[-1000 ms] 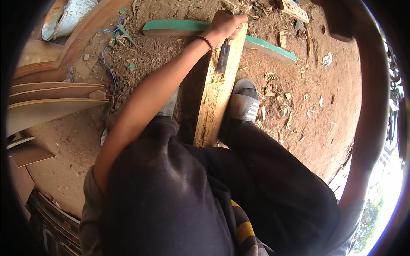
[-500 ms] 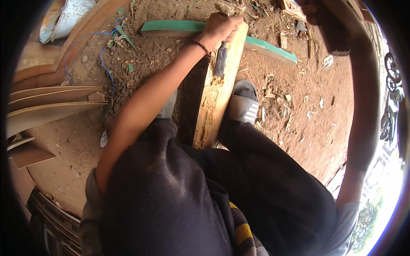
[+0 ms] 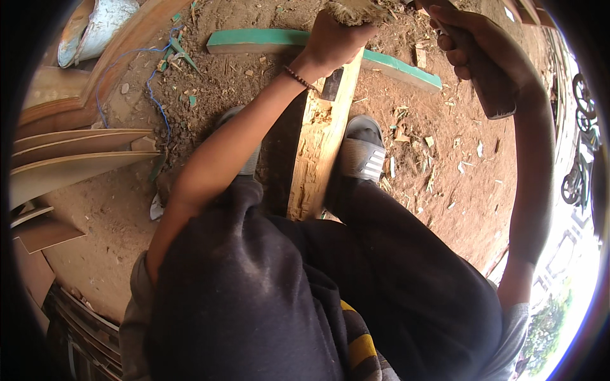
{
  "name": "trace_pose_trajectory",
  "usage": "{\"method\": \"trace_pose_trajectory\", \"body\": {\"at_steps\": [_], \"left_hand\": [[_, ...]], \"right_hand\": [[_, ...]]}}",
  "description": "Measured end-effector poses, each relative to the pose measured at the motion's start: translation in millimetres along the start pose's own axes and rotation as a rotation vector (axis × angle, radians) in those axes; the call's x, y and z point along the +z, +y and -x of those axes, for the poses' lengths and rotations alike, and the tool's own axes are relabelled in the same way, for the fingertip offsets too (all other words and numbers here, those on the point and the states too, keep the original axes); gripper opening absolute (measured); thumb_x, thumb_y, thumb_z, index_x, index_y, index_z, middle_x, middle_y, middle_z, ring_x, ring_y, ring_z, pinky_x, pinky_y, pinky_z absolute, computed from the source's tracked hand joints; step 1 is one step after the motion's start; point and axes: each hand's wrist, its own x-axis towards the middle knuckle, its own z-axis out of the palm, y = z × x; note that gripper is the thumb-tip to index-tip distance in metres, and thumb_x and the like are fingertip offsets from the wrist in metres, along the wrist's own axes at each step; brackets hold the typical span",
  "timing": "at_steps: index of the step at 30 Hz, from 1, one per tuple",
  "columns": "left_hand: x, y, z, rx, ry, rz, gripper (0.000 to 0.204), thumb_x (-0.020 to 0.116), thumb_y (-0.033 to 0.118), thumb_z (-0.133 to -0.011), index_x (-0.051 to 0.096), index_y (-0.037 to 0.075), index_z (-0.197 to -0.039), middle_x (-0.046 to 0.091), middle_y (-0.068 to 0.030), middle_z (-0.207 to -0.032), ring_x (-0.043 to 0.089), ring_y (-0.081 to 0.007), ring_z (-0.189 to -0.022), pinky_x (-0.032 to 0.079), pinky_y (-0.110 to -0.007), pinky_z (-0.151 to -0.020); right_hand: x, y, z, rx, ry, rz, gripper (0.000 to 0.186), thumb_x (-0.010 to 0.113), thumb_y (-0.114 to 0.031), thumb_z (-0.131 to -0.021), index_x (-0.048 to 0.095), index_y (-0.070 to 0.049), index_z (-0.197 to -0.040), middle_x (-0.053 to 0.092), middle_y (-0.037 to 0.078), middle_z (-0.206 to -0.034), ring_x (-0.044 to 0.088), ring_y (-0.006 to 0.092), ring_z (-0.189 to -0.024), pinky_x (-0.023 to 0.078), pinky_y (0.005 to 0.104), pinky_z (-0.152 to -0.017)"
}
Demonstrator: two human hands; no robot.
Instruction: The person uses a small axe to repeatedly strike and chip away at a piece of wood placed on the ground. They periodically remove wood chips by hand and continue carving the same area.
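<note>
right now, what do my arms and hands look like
The left hand and right hand are both ungloved. A thin, dark beaded bracelet circles the left wrist; no band shows on the right. The left sleeve and right sleeve are grey and short, leaving both forearms bare.

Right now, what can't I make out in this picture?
In the head view:
Chisel: middle hidden by the left hand.
Dark block in the right hand: upper end cut off by the top edge.
Left sandal: partly hidden by the left forearm.
Timber: near end hidden by the trousers.
</note>
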Motion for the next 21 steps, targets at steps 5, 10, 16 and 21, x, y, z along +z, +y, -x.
{"method": "trace_pose_trajectory", "body": {"at_steps": [5,10,16,21], "left_hand": [[-6.1,-1.7,3.5,-0.121,-0.029,0.135,0.006,0.061,0.002,-0.079,0.063,0.004,-0.085,0.065,-0.0141,-0.089,0.064,-0.034,-0.086,0.052,-0.047,-0.074],[-1.7,9.0,-3.5,-0.114,0.118,0.166,0.005,0.062,0.007,-0.08,0.061,0.003,-0.077,0.063,-0.0103,-0.075,0.061,-0.0256,-0.067,0.047,-0.039,-0.06],[2.3,18.1,-6.6,-0.655,0.009,0.681,0.015,0.065,0.017,-0.079,0.063,0.003,-0.074,0.064,-0.0045,-0.058,0.06,-0.0132,-0.05,0.046,-0.032,-0.046],[-11.3,17.1,-6.0,-0.932,-0.064,0.783,0.018,0.064,0.017,-0.079,0.061,0.006,-0.066,0.062,-0.0028,-0.056,0.056,-0.0096,-0.045,0.041,-0.031,-0.038]], "right_hand": [[8.8,-16.0,16.8,-0.038,0.169,-0.1,0.013,0.05,-0.015,-0.1,0.052,-0.003,-0.094,0.056,0.002,-0.066,0.051,0.0098,-0.048,0.045,0.023,-0.04],[5.2,-52.4,48.1,-0.352,0.255,0.089,0.017,0.052,-0.018,-0.099,0.056,-0.003,-0.092,0.056,0.002,-0.064,0.05,0.009,-0.044,0.042,0.0212,-0.037],[-1.3,-34.4,25.9,-0.575,0.209,0.189,0.025,0.056,-0.032,-0.098,0.057,-0.007,-0.096,0.055,-0.001,-0.066,0.048,0.0065,-0.043,0.04,0.0219,-0.036],[13.1,-3.7,19.7,-0.099,0.037,0.497,0.029,0.059,-0.039,-0.097,0.057,-0.01,-0.1,0.054,-0.004,-0.067,0.048,0.0036,-0.043,0.039,0.0192,-0.036]]}}
